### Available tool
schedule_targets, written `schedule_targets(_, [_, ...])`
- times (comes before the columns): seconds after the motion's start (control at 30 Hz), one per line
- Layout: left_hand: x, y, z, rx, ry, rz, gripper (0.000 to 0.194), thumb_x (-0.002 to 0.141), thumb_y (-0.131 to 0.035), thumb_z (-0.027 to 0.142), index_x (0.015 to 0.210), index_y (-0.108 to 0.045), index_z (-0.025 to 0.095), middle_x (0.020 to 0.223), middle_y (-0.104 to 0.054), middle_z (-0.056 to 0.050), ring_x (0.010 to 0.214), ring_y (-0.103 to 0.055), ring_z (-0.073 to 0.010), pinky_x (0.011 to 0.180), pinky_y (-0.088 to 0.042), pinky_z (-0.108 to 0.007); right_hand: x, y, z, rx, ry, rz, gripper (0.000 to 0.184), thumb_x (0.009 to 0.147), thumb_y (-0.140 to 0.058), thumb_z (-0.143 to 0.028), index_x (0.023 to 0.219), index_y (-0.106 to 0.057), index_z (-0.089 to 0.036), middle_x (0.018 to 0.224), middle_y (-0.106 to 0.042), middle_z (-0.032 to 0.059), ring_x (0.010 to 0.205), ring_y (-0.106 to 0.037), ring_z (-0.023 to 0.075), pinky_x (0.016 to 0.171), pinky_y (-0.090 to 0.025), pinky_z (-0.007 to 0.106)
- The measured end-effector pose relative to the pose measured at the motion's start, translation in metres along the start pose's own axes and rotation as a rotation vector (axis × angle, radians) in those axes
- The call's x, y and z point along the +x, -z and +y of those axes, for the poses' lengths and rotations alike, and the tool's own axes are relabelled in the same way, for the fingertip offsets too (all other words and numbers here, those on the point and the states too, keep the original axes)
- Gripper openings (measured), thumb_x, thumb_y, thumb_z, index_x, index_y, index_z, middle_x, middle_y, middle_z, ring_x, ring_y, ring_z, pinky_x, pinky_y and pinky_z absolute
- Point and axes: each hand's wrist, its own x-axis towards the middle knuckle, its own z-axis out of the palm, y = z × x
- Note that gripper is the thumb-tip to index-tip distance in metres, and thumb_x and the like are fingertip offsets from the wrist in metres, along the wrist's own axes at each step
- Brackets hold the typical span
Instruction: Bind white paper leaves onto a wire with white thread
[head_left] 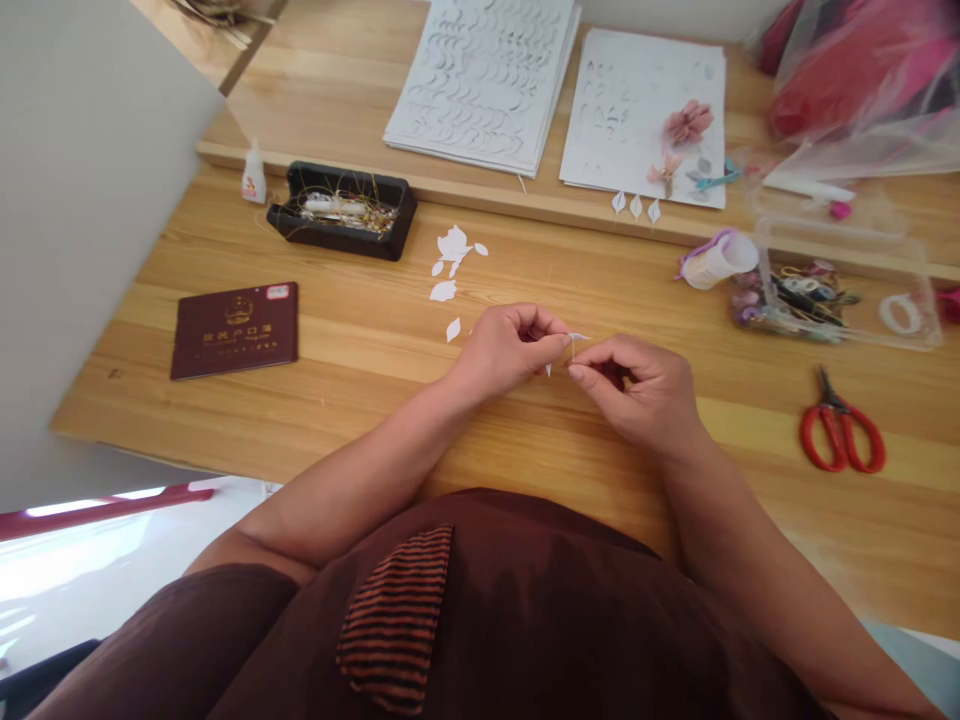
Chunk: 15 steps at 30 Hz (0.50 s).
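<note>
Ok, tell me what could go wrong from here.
The white piece between the left hand and right hand is tiny, so it might slip or crease. The loose cutouts lie close to the left hand, which could brush them aside. The white bottle stands upright beside the black box and might tip if bumped.

One head-worn view, looking forward and steeply down over the person's brown shirt (562, 620), which fills the near edge. Framing is wide but close, left hand (514, 345) and right hand (637, 390) around the middle, wooden table (360, 330) spreading left and right. View sits slightly rolled, ledge (322, 70) sloping down to the right, and reaches the paper stack (480, 90) on the far side.
</note>
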Motion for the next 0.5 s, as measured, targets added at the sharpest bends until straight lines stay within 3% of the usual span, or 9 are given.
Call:
schedule_targets(0.13, [-0.002,0.0,0.001,0.147,0.019,-0.036,0.005,0.077,-0.074,0.015,0.076,-0.069,0.014,0.06,-0.064,0.004,0.051,-0.054,-0.0051,0.052,-0.04,-0.018,0.0,0.004,-0.002,-0.041,0.038,0.059,0.007,0.088,-0.073,-0.019,0.082,-0.073,-0.024,0.069,-0.067,-0.0015,0.054,-0.05,0.0114,0.053,-0.039,0.029])
schedule_targets(0.27, [-0.003,-0.001,-0.003,0.157,0.033,-0.117,0.002,0.077,-0.072,0.012,0.076,-0.071,0.013,0.064,-0.066,0.003,0.055,-0.054,-0.0047,0.054,-0.041,-0.018,0.001,0.007,0.0,-0.07,0.036,0.099,0.007,0.089,-0.073,-0.022,0.082,-0.074,-0.024,0.07,-0.069,-0.0003,0.056,-0.052,0.0126,0.054,-0.041,0.031])
schedule_targets(0.5, [-0.003,0.0,-0.003,-0.012,0.125,-0.28,0.004,0.078,-0.074,0.016,0.076,-0.071,0.014,0.064,-0.064,0.004,0.051,-0.054,-0.0043,0.051,-0.043,-0.018,0.004,0.005,0.01,0.117,-0.162,0.143,0.007,0.087,-0.075,-0.027,0.08,-0.075,-0.024,0.073,-0.072,0.0006,0.062,-0.059,0.0146,0.058,-0.045,0.03])
